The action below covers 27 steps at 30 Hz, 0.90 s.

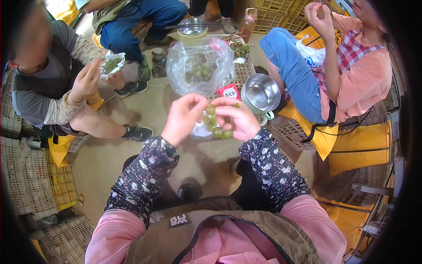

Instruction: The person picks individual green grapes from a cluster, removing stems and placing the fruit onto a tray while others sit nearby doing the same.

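Observation:
My left hand (181, 118) pinches with thumb and forefinger at a round green grape (211, 109), in front of my chest. Curled round a small bunch of green grapes (223, 133) is my right hand (242, 118), with several grapes hanging below its fingers. Part of the bunch is hidden by the fingers. A white crumpled tissue or bag (201, 131) shows behind the grapes. Just beyond my hands, a clear plastic bag (178, 66) with more green grapes (200, 69) lies open on a crate.
A steel-lined pot (261, 93) stands right of the bag, near a red packet (229, 92). Behind are a bowl with chopsticks (192, 30) and a pile of stems (240, 49). People sit left (52, 70) and right (347, 75). Plastic crates (37, 180) line the sides.

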{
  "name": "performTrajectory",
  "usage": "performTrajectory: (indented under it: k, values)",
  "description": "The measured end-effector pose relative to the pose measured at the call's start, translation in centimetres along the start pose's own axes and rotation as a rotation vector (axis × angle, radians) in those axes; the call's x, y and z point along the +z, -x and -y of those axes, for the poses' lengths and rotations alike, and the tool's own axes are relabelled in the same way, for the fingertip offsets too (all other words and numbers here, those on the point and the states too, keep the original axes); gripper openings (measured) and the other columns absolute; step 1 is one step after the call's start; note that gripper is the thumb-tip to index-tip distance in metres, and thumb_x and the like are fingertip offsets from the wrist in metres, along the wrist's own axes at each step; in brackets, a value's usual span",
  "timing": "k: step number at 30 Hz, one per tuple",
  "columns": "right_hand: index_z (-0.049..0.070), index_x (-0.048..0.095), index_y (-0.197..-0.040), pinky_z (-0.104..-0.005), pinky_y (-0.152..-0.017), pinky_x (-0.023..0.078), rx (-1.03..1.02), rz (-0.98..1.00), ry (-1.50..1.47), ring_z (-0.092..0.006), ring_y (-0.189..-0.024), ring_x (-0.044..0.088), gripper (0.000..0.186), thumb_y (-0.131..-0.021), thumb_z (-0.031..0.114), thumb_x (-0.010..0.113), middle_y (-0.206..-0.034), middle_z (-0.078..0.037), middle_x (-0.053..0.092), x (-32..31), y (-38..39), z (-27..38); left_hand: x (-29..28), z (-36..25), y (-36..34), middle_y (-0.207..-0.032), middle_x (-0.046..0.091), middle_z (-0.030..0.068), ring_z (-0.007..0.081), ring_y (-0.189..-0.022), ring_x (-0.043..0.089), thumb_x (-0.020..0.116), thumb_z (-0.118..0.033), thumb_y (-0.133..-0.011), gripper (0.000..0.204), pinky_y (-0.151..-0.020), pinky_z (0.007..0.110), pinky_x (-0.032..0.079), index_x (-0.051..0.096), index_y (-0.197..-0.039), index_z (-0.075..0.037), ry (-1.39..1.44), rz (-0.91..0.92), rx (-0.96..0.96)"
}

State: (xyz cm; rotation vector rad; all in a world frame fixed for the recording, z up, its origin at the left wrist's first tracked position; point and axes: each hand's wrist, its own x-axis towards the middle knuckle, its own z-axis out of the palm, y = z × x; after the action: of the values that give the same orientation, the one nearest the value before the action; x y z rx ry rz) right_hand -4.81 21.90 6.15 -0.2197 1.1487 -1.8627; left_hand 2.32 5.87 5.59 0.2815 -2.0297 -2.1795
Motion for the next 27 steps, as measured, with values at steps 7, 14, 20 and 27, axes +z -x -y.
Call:
performTrajectory:
  k: [7, 14, 20, 27]
  values:
    - [0.005, 0.058, -0.097, -0.0171, -0.044, 0.033, 0.017, 0.039, -0.034, -0.0052, -0.062, 0.050, 0.016, -0.082, 0.009, 0.056, -0.079, 0.001, 0.056, -0.2, -0.1, -0.1, -0.1, 0.0, -0.1, -0.068, 0.052, -0.0018, 0.0037, -0.053, 0.043, 0.055, -0.011, -0.089, 0.010, -0.048, 0.017, 0.035, 0.056, -0.088, 0.000, 0.071, 0.014, -0.072]
    - [0.006, 0.052, -0.112, -0.0173, -0.046, 0.032, 0.005, 0.020, -0.064, -0.0050, -0.064, 0.050, 0.030, -0.082, 0.010, 0.056, -0.084, 0.001, 0.056, 0.7, 0.2, 0.5, -0.4, -0.2, -0.3, -0.068, 0.053, -0.0014, 0.0042, -0.053, 0.042, 0.055, -0.010, -0.089, 0.009, -0.048, 0.017, 0.034, 0.057, -0.088, -0.001, 0.208, 0.000, -0.174]
    - [0.007, 0.053, -0.112, -0.0178, -0.049, 0.034, -0.012, -0.097, -0.019, -0.0054, -0.064, 0.051, 0.030, -0.083, 0.013, 0.058, -0.084, 0.001, 0.055, 0.1, -0.1, 0.0, -0.7, -0.4, 0.2, -0.069, 0.056, -0.0027, 0.0019, -0.056, 0.043, 0.059, -0.008, -0.084, 0.007, -0.047, 0.016, 0.033, 0.058, -0.085, -0.001, -0.013, -0.111, 0.055]
    - [0.008, 0.055, -0.108, -0.0178, -0.049, 0.035, -0.087, -0.144, 0.029, -0.0058, -0.065, 0.052, 0.026, -0.082, 0.011, 0.060, -0.087, 0.001, 0.055, 0.3, 0.1, -0.6, -0.2, 0.2, 0.4, -0.067, 0.056, -0.0026, 0.0004, -0.052, 0.043, 0.064, -0.007, -0.080, 0.008, -0.046, 0.015, 0.031, 0.060, -0.082, -0.001, 0.004, -0.001, -0.035]
